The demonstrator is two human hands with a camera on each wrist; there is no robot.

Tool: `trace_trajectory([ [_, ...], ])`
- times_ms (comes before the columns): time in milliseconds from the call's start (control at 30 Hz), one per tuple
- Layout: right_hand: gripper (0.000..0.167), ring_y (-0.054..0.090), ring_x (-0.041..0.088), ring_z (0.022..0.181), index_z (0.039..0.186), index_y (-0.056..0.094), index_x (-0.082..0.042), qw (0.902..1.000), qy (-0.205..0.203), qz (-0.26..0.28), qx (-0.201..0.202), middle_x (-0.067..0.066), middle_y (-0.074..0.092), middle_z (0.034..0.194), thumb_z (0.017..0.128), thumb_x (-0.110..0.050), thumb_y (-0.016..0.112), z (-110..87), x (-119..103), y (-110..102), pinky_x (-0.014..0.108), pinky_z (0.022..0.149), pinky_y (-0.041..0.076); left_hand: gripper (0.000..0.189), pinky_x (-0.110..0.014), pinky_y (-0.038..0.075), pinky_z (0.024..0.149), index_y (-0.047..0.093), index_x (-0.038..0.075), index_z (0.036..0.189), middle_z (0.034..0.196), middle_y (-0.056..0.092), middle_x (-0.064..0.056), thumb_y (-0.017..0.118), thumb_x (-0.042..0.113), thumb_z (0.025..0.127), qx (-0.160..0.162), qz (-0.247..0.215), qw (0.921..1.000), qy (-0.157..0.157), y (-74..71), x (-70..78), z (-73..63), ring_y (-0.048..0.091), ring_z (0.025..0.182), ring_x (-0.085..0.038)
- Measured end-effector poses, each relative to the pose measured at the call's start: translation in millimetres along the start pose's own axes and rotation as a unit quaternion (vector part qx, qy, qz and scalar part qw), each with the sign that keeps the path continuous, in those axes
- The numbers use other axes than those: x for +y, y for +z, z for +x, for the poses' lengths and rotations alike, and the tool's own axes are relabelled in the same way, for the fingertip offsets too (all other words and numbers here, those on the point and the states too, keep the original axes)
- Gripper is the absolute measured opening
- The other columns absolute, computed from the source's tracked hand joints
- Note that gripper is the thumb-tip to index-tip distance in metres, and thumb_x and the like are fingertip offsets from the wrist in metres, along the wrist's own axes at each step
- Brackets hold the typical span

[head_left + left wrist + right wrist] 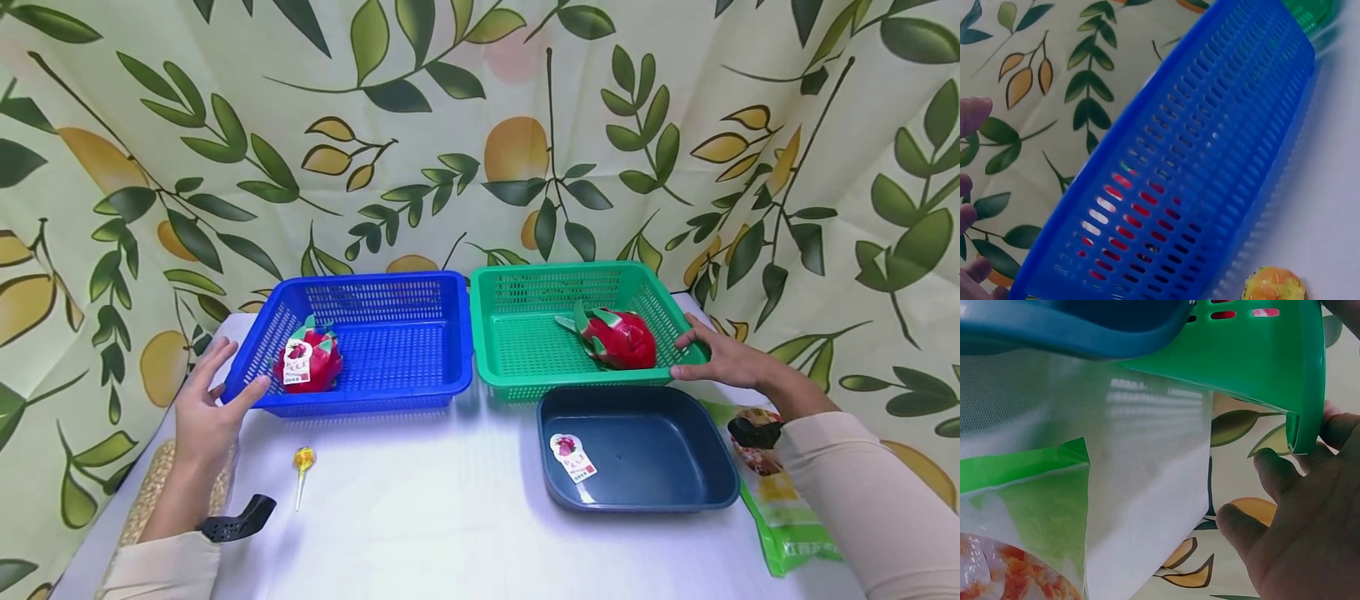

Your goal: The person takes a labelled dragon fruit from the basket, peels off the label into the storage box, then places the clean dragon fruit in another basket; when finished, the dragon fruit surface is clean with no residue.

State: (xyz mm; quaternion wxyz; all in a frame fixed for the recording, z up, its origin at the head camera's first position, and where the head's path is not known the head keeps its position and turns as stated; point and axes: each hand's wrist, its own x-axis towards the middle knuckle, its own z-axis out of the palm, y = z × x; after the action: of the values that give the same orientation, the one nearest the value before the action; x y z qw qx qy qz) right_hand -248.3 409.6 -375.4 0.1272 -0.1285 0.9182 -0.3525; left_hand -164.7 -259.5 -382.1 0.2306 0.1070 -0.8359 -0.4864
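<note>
A blue plastic basket (pixel 382 397) stands at the left with a red dragon fruit (pixel 318 362) in it. My left hand (pixel 210 400) is spread at its near left corner, thumb by the front rim; firm contact is unclear. Beside it is a green basket (pixel 517 390) holding another dragon fruit (pixel 626 340), which has a pale pointed piece next to it. My right hand (pixel 723 358) holds the green basket's near right corner, with the thumb on the front rim and a finger bent over the side rim. In the right wrist view, the lower fingers (pixel 1275 472) stay loose.
A dark blue tub (pixel 637 450) with a sticker stands in front of the green basket. A yellow lollipop (pixel 303 460) lies before the blue basket. At the right is a green food packet (pixel 776 500); a bag of grains (pixel 153 479) lies under the left forearm. Patterned cloth (pixel 450 125) hangs behind.
</note>
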Motion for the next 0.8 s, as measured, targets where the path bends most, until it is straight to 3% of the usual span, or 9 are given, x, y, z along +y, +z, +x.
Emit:
trace_trajectory([
  [167, 0.053, 0.007, 0.059, 0.131, 0.118, 0.044, 0.007, 1.0, 0.0, -0.003, 0.003, 0.032, -0.007, 0.154, 0.085, -0.022, 0.074, -1.2, -2.0, -0.7, 0.073, 0.098, 0.02, 0.068, -0.051, 0.021, 0.111, 0.041, 0.019, 0.148, 0.156, 0.025, 0.01, 0.07, 0.033, 0.089, -0.002, 0.004, 1.0, 0.005, -1.2, -9.4, 2.8, 0.014, 0.143, -0.015],
  [267, 0.056, 0.011, 0.059, 0.13, 0.118, 0.044, 0.008, 0.9998, 0.001, -0.018, 0.002, 0.033, -0.004, 0.153, 0.084, -0.026, 0.074, -3.4, -5.0, -1.7, 0.073, 0.098, 0.022, 0.069, -0.055, 0.019, 0.11, 0.039, 0.016, 0.149, 0.157, 0.021, 0.008, 0.069, 0.033, 0.09, -0.018, 0.005, 0.9996, -0.023, -2.4, -17.0, 5.4, 0.011, 0.144, -0.017],
  [367, 0.068, 0.022, 0.057, 0.126, 0.126, 0.04, 0.009, 0.9988, 0.003, -0.047, 0.007, 0.035, 0.009, 0.15, 0.083, -0.03, 0.075, -8.1, -13.0, -6.0, 0.072, 0.096, 0.027, 0.071, -0.055, 0.02, 0.11, 0.037, 0.014, 0.15, 0.158, 0.018, 0.006, 0.068, 0.034, 0.09, -0.032, 0.003, 0.998, -0.055, -0.6, -25.1, 8.3, 0.009, 0.145, -0.019],
  [467, 0.074, 0.026, 0.055, 0.124, 0.131, 0.035, 0.008, 0.9972, 0.001, -0.074, 0.011, 0.035, 0.018, 0.147, 0.083, -0.03, 0.076, -13.9, -26.5, -13.9, 0.071, 0.094, 0.03, 0.072, -0.054, 0.02, 0.111, 0.036, 0.015, 0.15, 0.159, 0.017, 0.006, 0.068, 0.036, 0.09, -0.038, 0.0, 0.9969, -0.069, 2.5, -34.1, 11.2, 0.009, 0.145, -0.021],
  [633, 0.067, 0.024, 0.057, 0.125, 0.127, 0.039, 0.005, 0.9949, -0.017, -0.099, 0.008, 0.036, 0.011, 0.149, 0.083, -0.03, 0.076, -24.1, -54.6, -27.7, 0.073, 0.093, 0.027, 0.073, -0.058, 0.014, 0.109, 0.034, 0.014, 0.151, 0.16, 0.014, 0.005, 0.066, 0.041, 0.091, -0.047, 0.009, 0.9968, -0.064, 3.8, -49.8, 12.9, 0.007, 0.145, -0.027],
  [800, 0.061, 0.022, 0.056, 0.129, 0.125, 0.042, -0.001, 0.9927, -0.038, -0.113, 0.015, 0.03, 0.011, 0.153, 0.083, -0.029, 0.077, -34.7, -80.8, -39.0, 0.073, 0.092, 0.026, 0.074, -0.061, 0.01, 0.109, 0.033, 0.012, 0.151, 0.16, 0.014, 0.0, 0.065, 0.041, 0.091, -0.059, 0.024, 0.9967, -0.051, 2.9, -54.0, 11.4, 0.006, 0.145, -0.03],
])
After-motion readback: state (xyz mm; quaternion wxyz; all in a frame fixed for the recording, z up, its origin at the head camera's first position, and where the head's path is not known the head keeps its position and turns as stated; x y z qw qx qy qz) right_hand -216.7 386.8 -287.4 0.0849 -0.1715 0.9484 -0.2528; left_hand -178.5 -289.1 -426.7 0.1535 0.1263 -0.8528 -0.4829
